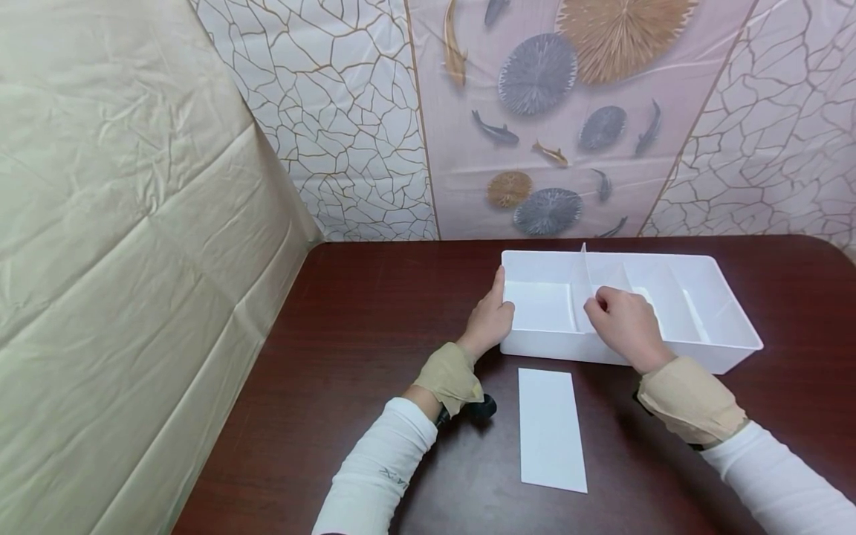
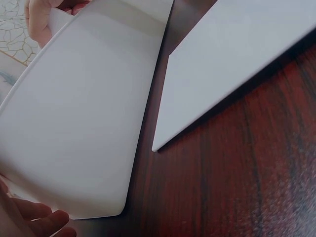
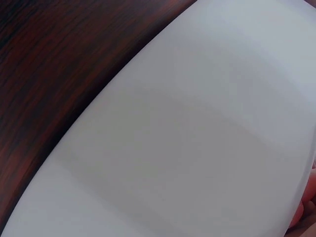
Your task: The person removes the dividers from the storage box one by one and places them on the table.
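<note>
A long white divided tray [image 1: 542, 342] stands on the table, its length running left to right. At its left end my left hand [image 1: 490, 318] grips the end wall, thumb over the rim and index finger stretched along the outside. My right hand [image 1: 625, 323] reaches over the front wall with curled fingers and pinches a thin white divider [image 1: 585, 271]. This divider's back corner sticks up above the tray's rear rim. In the left wrist view, fingers [image 2: 47, 222] of the left hand lie against the tray's end. The right wrist view is mostly filled by the tray's front wall [image 3: 173, 138].
A flat white rectangular panel [image 1: 551, 431] lies on the dark wood table [image 1: 374, 319] in front of the tray. More upright dividers [image 1: 675, 290] stand in the tray's right part. Patterned cloth [image 1: 354, 119] hangs behind the table, and a pale cloth [image 1: 147, 260] hangs at the left.
</note>
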A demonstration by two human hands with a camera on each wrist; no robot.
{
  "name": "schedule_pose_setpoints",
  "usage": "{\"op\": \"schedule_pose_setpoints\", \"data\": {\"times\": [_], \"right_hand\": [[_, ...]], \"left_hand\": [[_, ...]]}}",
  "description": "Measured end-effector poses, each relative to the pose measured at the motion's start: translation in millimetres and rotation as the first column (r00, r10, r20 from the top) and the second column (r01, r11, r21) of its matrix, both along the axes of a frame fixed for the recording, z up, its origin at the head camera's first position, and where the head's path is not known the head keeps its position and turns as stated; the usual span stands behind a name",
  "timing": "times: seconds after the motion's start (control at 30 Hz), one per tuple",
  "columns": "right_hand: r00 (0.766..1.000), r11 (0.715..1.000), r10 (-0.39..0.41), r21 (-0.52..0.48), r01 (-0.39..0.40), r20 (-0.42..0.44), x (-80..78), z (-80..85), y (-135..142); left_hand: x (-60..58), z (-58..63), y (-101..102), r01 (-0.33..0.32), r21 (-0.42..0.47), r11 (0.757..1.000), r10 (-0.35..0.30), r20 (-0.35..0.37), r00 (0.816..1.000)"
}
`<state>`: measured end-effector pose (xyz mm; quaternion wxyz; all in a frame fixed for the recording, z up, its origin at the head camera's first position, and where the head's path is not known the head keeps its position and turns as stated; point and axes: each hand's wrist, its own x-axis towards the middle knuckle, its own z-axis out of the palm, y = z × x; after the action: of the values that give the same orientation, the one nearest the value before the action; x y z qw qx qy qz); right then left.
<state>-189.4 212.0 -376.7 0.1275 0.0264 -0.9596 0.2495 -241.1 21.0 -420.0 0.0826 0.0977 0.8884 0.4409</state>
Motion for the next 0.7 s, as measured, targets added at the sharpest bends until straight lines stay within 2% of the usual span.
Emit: {"op": "schedule_pose_setpoints", "data": {"times": [0.27, 0.7], "right_hand": [[0.999, 1.0, 0.004, -0.002, -0.005, -0.042, -0.2, 2.3, 0.4], [0.999, 1.0, 0.013, -0.006, -0.013, -0.048, 1.1, 5.4, 0.8]], "left_hand": [[1.1, 1.4, 0.3, -0.005, 0.008, 1.0, 0.005, 0.011, 1.0], [1.1, -0.5, 0.0, -0.006, 0.016, 1.0, 0.006, 0.005, 1.0]]}}
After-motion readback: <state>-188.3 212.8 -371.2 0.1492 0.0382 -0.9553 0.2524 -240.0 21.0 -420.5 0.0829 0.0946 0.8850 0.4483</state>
